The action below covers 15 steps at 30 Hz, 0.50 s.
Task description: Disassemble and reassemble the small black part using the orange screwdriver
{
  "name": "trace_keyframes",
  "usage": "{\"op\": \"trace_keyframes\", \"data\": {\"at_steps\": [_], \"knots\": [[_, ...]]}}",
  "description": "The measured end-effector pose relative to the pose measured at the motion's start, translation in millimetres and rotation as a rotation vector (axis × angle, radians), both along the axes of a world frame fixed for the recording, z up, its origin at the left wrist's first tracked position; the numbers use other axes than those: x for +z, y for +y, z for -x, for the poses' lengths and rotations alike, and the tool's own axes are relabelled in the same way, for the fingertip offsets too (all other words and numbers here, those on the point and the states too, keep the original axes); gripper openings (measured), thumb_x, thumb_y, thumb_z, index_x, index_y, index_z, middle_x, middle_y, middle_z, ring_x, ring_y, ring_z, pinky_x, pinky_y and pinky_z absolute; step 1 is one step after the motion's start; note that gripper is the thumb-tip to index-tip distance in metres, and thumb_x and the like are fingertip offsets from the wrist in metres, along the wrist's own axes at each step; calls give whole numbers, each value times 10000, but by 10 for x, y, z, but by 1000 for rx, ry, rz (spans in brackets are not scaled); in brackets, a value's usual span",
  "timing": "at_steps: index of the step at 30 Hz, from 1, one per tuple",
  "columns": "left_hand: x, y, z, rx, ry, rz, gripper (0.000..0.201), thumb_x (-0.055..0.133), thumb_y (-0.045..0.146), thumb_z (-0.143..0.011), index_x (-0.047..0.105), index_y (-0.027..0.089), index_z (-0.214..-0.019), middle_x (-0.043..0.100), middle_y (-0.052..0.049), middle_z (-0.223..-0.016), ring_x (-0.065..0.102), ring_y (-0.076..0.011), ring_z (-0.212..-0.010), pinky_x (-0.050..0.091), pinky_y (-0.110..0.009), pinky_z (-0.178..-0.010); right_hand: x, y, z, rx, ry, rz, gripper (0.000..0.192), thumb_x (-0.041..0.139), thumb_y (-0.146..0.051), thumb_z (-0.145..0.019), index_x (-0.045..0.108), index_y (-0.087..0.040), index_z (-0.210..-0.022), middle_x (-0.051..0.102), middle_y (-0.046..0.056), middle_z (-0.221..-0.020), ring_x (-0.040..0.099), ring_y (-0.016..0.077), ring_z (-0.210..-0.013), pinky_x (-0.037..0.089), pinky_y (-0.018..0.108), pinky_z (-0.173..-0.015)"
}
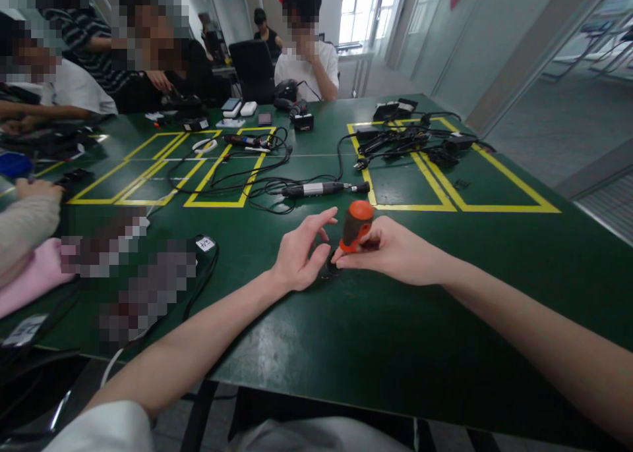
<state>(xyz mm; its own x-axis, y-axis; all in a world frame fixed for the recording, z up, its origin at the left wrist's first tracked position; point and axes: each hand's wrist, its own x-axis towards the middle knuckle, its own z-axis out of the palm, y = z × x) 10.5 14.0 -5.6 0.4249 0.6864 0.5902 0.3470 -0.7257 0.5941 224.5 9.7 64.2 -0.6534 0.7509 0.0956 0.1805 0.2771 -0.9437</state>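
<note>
My right hand (403,251) is closed around the lower part of a screwdriver (358,226) with an orange and dark grey handle. The handle stands nearly upright, its orange end on top; the shaft and tip are hidden by my fingers. Just left of it, my left hand (299,253) rests low over the table, fingers curved and apart with nothing visible between them. Between both hands a small dark object (332,262) sits on the green table (316,333), partly covered by my fingertips, and its kind cannot be made out.
Beyond my hands lies a black and silver pen-shaped electric tool (316,189) with its cable. A heap of black cables (395,139) sits inside yellow tape outlines at the back right. Two blurred objects (153,287) lie at left. Several people sit around the table.
</note>
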Motion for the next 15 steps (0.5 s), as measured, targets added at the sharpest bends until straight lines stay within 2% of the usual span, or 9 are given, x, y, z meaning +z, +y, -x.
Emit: {"op": "trace_keyframes", "data": {"at_steps": [4,8,12,15], "knots": [[-42,27,-21,-25,-45,-214,561,412,418,-1052,317,269,-1584,542,-150,-1478,638,-211,-1056,553,-324,-807,17,29,-20,32,-52,-11,190,731,-338,-880,829,-182,-835,755,21,-756,620,163,-661,485,290,-628],[-66,83,-75,-82,-106,-447,680,479,347,-1032,198,325,-1651,437,-147,-1588,612,-253,-1223,597,-378,-878,22,78,-38,67,-78,13,269,696,-394,-905,818,-156,-883,763,44,-816,624,171,-710,481,297,-687],[-56,95,-112,-128,-95,-536,728,496,237,-1024,176,354,-1667,387,-133,-1657,608,-259,-1299,583,-433,-995,26,109,-36,154,-47,39,347,669,-474,-922,775,-147,-878,738,48,-859,592,169,-743,460,308,-733],[-44,78,-119,-134,-56,-578,738,478,191,-1028,161,372,-1670,362,-127,-1682,553,-285,-1401,561,-463,-1044,44,97,-23,189,-46,14,373,636,-489,-950,690,-155,-796,620,-2,-737,478,131,-655,408,290,-668]]}}
